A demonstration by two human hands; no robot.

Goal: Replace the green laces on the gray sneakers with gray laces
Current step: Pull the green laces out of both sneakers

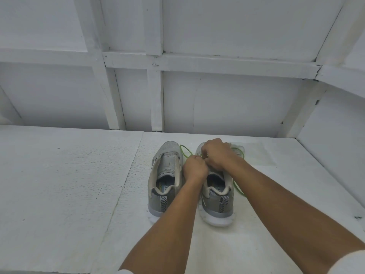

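Note:
Two gray sneakers stand side by side on the white table, heels toward me. The left sneaker (165,175) has no lace in its eyelets. Over the tongue of the right sneaker (216,196), my left hand (194,168) and my right hand (217,153) are curled and meet, pinching the green lace. A loop of green lace (185,151) lies between the two toes, and more green lace (238,186) trails along the right side of the right sneaker. What the fingertips hold is mostly hidden.
A clear plastic bag (256,153) lies flat just right of the right sneaker's toe. White panelled walls (217,99) close the back and the right side of the table (69,184).

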